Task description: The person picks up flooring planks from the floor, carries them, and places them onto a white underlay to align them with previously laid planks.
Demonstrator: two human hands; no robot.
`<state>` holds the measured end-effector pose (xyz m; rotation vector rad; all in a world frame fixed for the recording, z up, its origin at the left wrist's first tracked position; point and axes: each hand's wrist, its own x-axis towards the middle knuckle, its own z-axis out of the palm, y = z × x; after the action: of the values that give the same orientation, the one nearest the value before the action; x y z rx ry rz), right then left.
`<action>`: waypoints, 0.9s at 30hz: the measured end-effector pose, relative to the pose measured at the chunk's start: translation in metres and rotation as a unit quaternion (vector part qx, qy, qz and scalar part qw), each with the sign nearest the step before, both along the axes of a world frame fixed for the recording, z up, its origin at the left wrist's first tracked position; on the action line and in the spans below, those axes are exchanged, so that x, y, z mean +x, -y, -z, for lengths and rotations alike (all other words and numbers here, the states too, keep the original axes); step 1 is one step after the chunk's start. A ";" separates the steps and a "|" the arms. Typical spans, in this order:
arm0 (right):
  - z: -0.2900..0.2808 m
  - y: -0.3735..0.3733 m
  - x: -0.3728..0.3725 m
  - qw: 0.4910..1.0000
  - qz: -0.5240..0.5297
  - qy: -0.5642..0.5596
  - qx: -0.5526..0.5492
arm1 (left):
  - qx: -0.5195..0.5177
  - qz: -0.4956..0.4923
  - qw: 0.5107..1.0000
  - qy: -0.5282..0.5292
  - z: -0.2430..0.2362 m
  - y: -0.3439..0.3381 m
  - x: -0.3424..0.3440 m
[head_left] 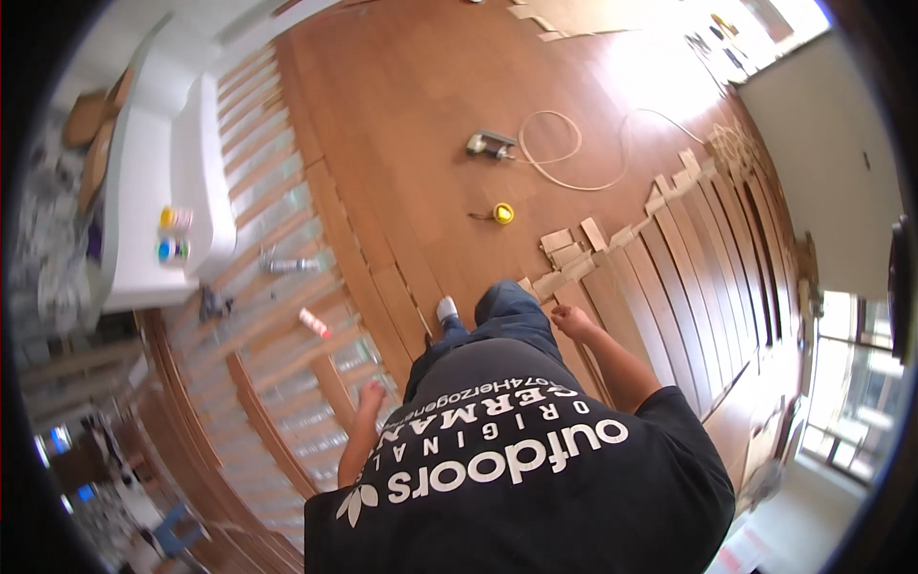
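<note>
My right hand (572, 322) hangs beside my right thigh with its fingers curled in and nothing visible in them. It is above a stack of long wooden floor planks (660, 263) to my right. On my other side, my left hand (371, 393) hangs low and away from my body, over wooden battens; it is small and blurred, and its finger shape cannot be made out. Ahead of my feet a tape measure (503, 213) with a yellow case lies on the laid wooden floor (382, 86). Beyond it lies a nail gun (491, 145).
A pale hose (579, 187) loops from the nail gun toward the right. Short wood offcuts (566, 247) lie by the planks. Left are open battens (263, 158), a red-and-white tube (314, 322), a clear bottle (290, 263) and a white bench-like unit (206, 163) bearing two small containers.
</note>
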<state>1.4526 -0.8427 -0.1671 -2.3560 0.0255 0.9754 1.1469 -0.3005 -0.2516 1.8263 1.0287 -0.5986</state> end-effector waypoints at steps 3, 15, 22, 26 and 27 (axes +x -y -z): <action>0.013 -0.004 0.020 0.996 0.050 0.061 -0.049 | 0.044 0.058 0.996 0.048 -0.024 -0.104 0.168; 0.030 -0.078 0.250 0.958 0.280 0.056 -0.021 | -0.173 0.179 0.968 0.020 -0.031 -0.158 0.629; -0.033 -0.143 0.353 0.850 0.509 0.116 0.065 | -0.122 0.520 0.845 0.029 -0.049 -0.124 0.918; 0.028 -0.221 0.317 0.704 0.707 0.074 0.013 | -0.083 0.520 0.848 0.059 -0.069 -0.139 1.113; 0.037 -0.231 0.290 0.626 0.776 0.064 -0.040 | -0.077 0.518 0.849 0.068 -0.074 -0.137 1.151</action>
<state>1.7427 -0.6114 -0.2037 -1.4479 1.7155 -0.1364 2.2980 -0.1630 -0.1778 2.1442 -0.2061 -1.1078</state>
